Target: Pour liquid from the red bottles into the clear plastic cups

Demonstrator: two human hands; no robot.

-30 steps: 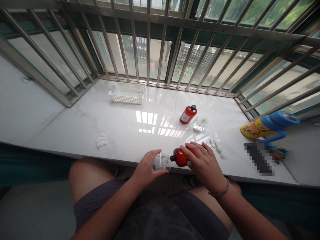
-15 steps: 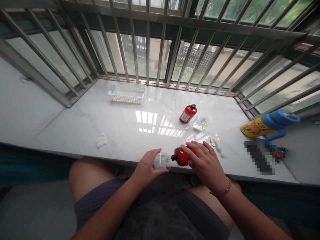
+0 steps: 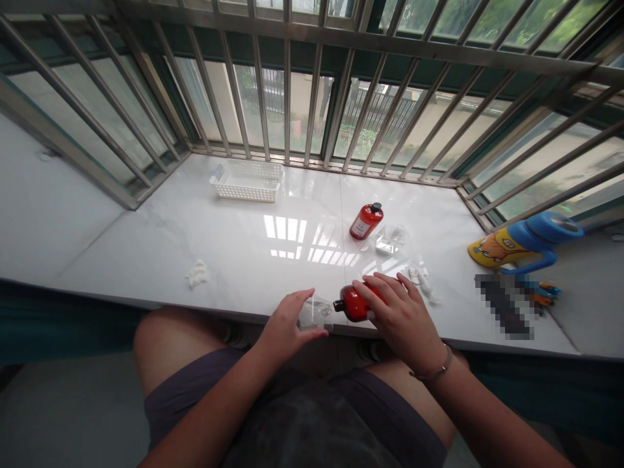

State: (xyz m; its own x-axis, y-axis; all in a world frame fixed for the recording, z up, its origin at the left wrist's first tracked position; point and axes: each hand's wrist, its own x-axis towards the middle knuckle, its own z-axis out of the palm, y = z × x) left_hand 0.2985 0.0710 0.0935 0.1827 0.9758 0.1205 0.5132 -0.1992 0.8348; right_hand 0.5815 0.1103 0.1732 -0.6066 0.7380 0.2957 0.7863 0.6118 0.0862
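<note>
My left hand (image 3: 287,318) grips a small clear container (image 3: 312,316) between thumb and fingers at the counter's front edge. Its exact kind is hard to make out. My right hand (image 3: 400,315) is wrapped over a red bottle (image 3: 355,303) with a black neck. That bottle lies tilted on its side, its neck pointing left at the clear container with a slight gap between them. Whether any liquid passes across cannot be seen. Farther back stands a second red bottle (image 3: 366,221), with a black cap and a pale label.
A white basket (image 3: 248,182) sits at the back left, and crumpled white tissue (image 3: 197,273) lies nearer. Clear plastic packaging (image 3: 390,240) and a small clear-and-white item (image 3: 423,285) lie right of centre. At the right are a blue-yellow flask (image 3: 526,240) and a blurred dark object (image 3: 504,305).
</note>
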